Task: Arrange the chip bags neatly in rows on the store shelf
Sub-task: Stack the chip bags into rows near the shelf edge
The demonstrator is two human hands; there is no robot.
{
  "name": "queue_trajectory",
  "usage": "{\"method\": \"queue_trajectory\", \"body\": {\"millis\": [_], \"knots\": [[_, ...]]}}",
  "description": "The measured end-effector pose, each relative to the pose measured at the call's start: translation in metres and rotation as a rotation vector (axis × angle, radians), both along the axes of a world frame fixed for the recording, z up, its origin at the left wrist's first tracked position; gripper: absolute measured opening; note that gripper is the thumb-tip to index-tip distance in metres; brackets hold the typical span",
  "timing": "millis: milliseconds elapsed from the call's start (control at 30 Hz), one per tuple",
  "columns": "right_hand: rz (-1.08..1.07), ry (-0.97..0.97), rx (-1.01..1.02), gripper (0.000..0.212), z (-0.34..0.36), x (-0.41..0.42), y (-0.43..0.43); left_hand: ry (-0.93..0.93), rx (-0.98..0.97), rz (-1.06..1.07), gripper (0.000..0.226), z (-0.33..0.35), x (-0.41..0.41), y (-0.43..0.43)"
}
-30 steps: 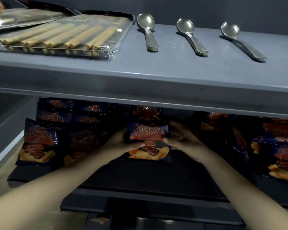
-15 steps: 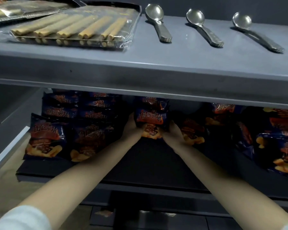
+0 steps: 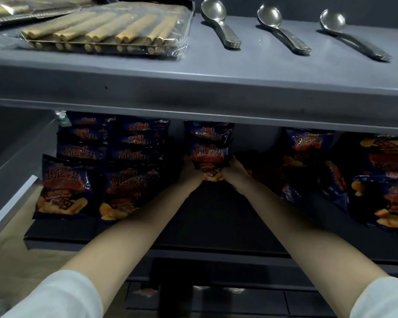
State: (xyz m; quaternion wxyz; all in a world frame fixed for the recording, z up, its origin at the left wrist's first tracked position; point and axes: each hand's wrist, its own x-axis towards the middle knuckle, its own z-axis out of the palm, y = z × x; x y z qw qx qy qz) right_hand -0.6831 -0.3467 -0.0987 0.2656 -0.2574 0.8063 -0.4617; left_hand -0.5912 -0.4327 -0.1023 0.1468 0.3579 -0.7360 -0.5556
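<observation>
Your left hand (image 3: 190, 174) and right hand (image 3: 234, 172) grip the bag (image 3: 208, 157) between them on the shelf (image 3: 205, 221); shoved back hard, it may crumple or topple the rear bag (image 3: 208, 131) just beyond.

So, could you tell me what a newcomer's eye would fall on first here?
The left hand and right hand grip a dark blue chip bag at the middle of the lower shelf. To its left stand tidy rows of bags; to its right lies a loose heap of bags. On the upper shelf, three metal spoons lie beside a pack of wafer rolls.
</observation>
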Motion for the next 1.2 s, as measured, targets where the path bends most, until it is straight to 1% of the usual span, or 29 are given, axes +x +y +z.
{"method": "queue_trajectory", "body": {"millis": [200,267,333,400,567,633,733,800,867,933,1000,1100,1200], "knots": [[0.078,0.014,0.007,0.058,0.002,0.010,-0.015,-0.004,0.032,0.157,0.062,-0.001,0.007,-0.012],[0.087,-0.009,-0.012,0.063,0.002,0.016,-0.021,0.017,0.052,0.211,0.065,-0.001,0.008,-0.014],[0.088,-0.029,-0.027,0.073,0.002,0.022,-0.026,0.062,0.056,0.255,0.067,-0.004,0.008,-0.015],[0.089,0.005,-0.011,0.079,0.001,0.028,-0.030,0.085,0.066,0.278,0.069,-0.006,0.009,-0.016],[0.067,0.096,0.037,0.079,-0.006,0.030,-0.034,0.064,0.066,0.270,0.067,-0.006,0.010,-0.017],[0.060,0.093,0.044,0.085,-0.005,0.029,-0.032,0.071,0.043,0.290,0.060,-0.005,0.010,-0.015],[-0.001,0.093,0.012,0.094,-0.002,0.028,-0.026,0.106,-0.033,0.348,0.059,-0.002,0.012,-0.003],[-0.040,0.109,-0.012,0.095,0.001,0.027,-0.019,0.112,-0.101,0.372,0.069,0.000,0.011,0.007],[-0.056,0.132,-0.043,0.093,0.004,0.025,-0.010,0.069,-0.176,0.331,0.082,0.001,0.007,0.016],[-0.071,0.168,-0.076,0.090,0.007,0.022,0.000,0.001,-0.258,0.290,0.087,0.003,0.000,0.021],[-0.086,0.234,-0.083,0.084,0.011,0.018,0.011,-0.032,-0.307,0.289,0.089,0.005,-0.005,0.020],[-0.096,0.319,-0.094,0.075,0.015,0.012,0.031,-0.006,-0.349,0.311,0.087,0.004,-0.008,0.014],[-0.109,0.357,-0.134,0.069,0.017,0.007,0.050,0.045,-0.559,0.293,0.083,0.004,-0.008,0.014]]}}
